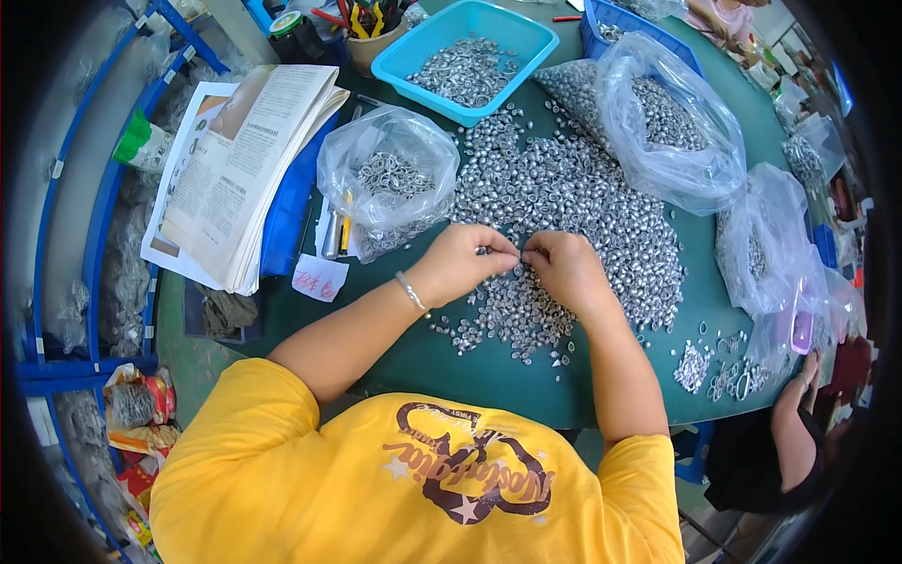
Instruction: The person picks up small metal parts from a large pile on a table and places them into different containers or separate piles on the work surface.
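Across green tabletop (413, 371), at centre, heap of small, rounded, shiny silver-grey metal pieces (601, 211). Above it, left hand (465, 258) and right hand (568, 268), close together, both pinched; contents too small to identify.

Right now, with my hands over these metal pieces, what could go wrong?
The open plastic bag near your left hand could get bumped and spill into the loose metal pieces. Stray ones toward the near edge of the table might get brushed off by your right forearm.
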### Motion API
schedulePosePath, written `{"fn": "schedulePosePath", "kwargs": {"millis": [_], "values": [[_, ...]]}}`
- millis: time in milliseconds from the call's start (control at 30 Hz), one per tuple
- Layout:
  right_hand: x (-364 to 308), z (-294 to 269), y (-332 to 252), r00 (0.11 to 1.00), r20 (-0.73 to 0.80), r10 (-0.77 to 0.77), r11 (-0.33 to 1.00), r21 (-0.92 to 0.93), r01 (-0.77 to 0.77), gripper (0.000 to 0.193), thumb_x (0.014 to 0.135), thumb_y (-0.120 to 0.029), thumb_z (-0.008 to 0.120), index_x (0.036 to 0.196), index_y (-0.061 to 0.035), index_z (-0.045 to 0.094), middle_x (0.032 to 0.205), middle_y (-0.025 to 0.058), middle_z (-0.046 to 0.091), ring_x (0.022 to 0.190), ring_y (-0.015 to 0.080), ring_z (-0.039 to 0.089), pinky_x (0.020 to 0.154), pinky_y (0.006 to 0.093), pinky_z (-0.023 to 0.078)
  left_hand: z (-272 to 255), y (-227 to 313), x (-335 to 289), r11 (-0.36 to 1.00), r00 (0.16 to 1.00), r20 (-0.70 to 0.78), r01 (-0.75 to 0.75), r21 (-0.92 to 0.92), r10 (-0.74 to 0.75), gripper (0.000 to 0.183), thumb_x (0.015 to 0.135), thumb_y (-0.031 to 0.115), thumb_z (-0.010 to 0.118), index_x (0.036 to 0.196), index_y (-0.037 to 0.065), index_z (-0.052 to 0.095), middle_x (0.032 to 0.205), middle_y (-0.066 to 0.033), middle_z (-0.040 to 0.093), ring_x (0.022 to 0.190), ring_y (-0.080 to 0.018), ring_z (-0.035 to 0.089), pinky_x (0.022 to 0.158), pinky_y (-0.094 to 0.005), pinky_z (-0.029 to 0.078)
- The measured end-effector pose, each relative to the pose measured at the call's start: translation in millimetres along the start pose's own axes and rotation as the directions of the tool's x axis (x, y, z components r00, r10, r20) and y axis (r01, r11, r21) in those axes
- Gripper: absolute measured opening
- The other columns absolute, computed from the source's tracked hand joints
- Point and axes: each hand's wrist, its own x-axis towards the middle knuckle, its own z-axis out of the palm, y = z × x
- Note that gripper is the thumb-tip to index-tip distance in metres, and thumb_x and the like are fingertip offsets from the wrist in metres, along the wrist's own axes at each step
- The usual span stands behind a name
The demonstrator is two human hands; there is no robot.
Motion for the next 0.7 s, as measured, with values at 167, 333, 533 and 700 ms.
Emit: {"fn": "schedulePosePath", "kwargs": {"millis": [167,333,533,700], "values": [[-7,-7,7,0.931,0.333,0.151,0.394,0.844,-0.365,0.017,0.081,-0.011,0.061,0.086,0.0044,0.062,0.057,0.0003,0.052,0.043,0.0053,0.041,0.038,0.02,0.029,-11,-2,-11,0.382,0.879,0.401,0.474,-0.793,-0.259,0.012,0.09,0.01,0.053,0.098,0.001,0.055,0.084,-0.0042,0.055,0.058,-0.003,0.039,0.048,-0.0128,0.033],[-15,-7,11,0.896,0.433,-0.1,-0.091,0.893,-0.442,0.013,0.082,-0.008,0.052,0.084,0.0037,0.056,0.054,0.0014,0.042,0.04,0.0066,0.033,0.034,0.0195,0.021,-9,-12,-16,0.136,0.852,0.508,0.522,-0.842,-0.125,0.014,0.092,0.014,0.05,0.092,0.001,0.055,0.088,-0.0055,0.054,0.06,-0.0037,0.041,0.048,-0.0136,0.035],[-25,-16,26,0.962,0.269,-0.035,-0.094,0.958,-0.271,0.015,0.081,-0.012,0.052,0.078,0.0025,0.054,0.058,0.0048,0.046,0.045,0.0086,0.038,0.034,0.0191,0.023,-23,-5,-23,0.261,0.898,0.418,0.44,-0.859,-0.139,0.014,0.091,0.013,0.05,0.093,0.0,0.055,0.095,-0.0085,0.055,0.071,-0.0059,0.048,0.05,-0.0135,0.039],[-19,10,6,0.985,-0.125,-0.123,0.927,0.34,0.159,0.011,0.078,-0.008,0.064,0.086,-0.0011,0.067,0.071,0.009,0.064,0.058,0.0172,0.058,0.055,0.0292,0.045,-25,4,-21,0.314,0.938,0.319,0.347,-0.883,-0.138,0.009,0.088,0.012,0.051,0.085,0.004,0.053,0.085,-0.0052,0.051,0.067,-0.0063,0.045,0.046,-0.0133,0.034]]}}
